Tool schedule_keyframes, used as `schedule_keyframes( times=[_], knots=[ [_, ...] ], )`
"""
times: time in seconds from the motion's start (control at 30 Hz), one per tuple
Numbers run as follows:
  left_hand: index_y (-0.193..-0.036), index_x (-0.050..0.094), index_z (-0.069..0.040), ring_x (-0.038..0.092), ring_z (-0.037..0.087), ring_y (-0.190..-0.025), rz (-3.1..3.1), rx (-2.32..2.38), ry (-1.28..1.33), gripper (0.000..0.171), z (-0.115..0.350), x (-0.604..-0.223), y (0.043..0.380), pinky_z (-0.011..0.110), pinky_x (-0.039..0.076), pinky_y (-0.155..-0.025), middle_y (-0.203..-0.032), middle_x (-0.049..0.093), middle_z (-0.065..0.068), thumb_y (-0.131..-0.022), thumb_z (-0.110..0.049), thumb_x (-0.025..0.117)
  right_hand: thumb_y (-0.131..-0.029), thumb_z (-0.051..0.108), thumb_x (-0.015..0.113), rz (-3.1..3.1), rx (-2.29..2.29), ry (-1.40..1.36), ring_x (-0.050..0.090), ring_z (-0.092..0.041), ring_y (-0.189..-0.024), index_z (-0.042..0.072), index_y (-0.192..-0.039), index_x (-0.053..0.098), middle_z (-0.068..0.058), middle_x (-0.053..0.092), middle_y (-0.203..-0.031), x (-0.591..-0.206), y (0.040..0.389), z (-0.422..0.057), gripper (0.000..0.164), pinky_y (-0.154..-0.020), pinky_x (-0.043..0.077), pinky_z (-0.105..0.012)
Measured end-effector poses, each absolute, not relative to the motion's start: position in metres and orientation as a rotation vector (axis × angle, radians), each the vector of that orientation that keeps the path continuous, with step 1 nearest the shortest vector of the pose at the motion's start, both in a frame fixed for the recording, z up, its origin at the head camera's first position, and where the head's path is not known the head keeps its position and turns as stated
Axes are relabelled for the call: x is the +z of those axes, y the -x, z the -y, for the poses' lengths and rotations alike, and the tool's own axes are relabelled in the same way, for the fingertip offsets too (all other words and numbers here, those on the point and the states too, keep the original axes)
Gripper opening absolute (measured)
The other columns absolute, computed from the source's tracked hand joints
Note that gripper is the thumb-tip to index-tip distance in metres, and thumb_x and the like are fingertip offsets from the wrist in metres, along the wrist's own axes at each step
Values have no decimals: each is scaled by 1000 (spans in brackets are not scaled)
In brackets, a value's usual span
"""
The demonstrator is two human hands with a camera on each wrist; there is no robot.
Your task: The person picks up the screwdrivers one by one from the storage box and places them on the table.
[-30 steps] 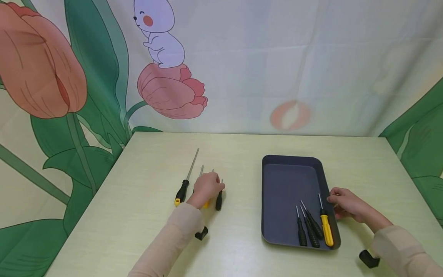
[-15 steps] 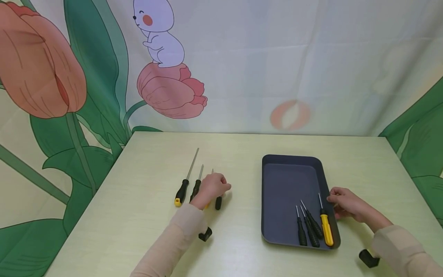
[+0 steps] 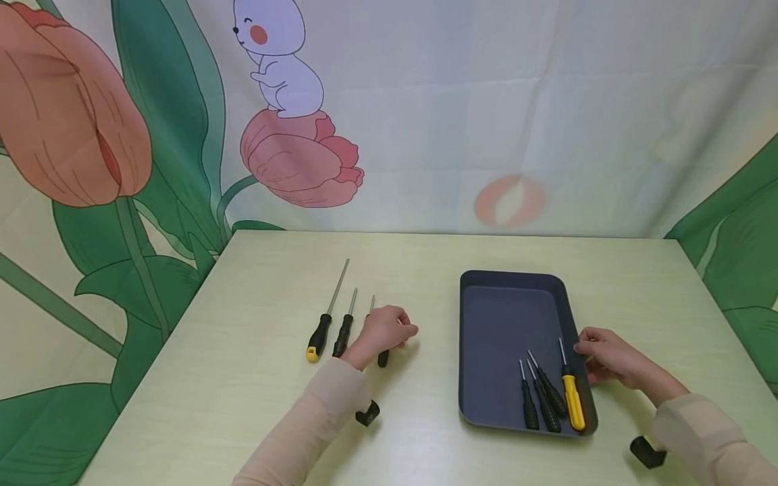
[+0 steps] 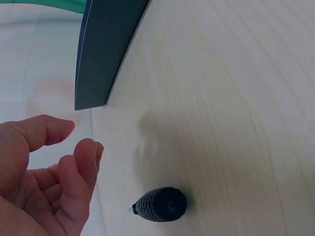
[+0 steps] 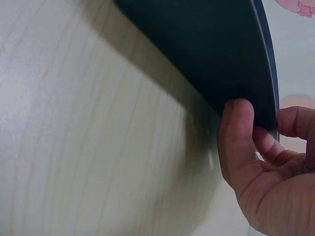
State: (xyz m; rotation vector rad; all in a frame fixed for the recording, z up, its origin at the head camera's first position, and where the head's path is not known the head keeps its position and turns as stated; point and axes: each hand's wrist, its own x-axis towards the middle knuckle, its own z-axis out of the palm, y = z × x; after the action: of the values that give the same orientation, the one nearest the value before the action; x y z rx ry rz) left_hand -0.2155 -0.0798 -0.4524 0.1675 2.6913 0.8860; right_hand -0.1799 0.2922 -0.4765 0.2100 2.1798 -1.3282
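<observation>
My left hand (image 3: 389, 329) hovers over the screwdrivers on the left of the table, holding nothing; the left wrist view shows its thumb apart from its loosely bent fingers. Below it lies a small black screwdriver (image 4: 161, 204), mostly covered in the head view. To its left are a long black-and-yellow screwdriver (image 3: 319, 334), a black screwdriver (image 3: 344, 332) and another, whose shaft (image 3: 373, 304) alone shows. My right hand (image 3: 614, 361) pinches the right rim of a dark tray (image 3: 504, 331), thumb at the rim and fingers against the outer wall (image 5: 197, 54).
Inside the tray, at its lower right, lie a yellow-handled screwdriver (image 3: 573, 403) and three black-handled screwdrivers (image 3: 550, 412). A printed curtain (image 3: 425, 121) hangs behind the pale wooden table (image 3: 425, 270). Each wrist wears a small black camera (image 3: 367, 413).
My left hand has moved right, away from the black screwdrivers in the middle of the row and over the rightmost one. The right hand and the tray have stayed put.
</observation>
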Motion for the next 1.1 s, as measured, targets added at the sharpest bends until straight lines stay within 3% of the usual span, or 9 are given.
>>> schedule_keyframes(
  times=[0.3, 1.1],
  knots=[
    [-74, 57, -9, 51, 10, -48, -2634, 900, -196, 18, 70, -448, 213, 22, 37, -46, -57, 58, 0, -81, -26, 59, -89, 13, 39, -2185, -1328, -216, 53, -15, -61, 2, -89, 39, -4, 51, -77, -479, 181, -293, 11, -55, 48, -28],
    [-76, 57, -10, 53, 11, -52, -2477, 1041, -259, 17, 35, -437, 200, 23, 44, -50, -61, 58, 1, -80, -26, 62, -89, 13, 39, -2176, -1339, -224, 54, -14, -61, 2, -89, 39, -4, 51, -77, -480, 181, -293, 11, -55, 48, -28]
  ],
)
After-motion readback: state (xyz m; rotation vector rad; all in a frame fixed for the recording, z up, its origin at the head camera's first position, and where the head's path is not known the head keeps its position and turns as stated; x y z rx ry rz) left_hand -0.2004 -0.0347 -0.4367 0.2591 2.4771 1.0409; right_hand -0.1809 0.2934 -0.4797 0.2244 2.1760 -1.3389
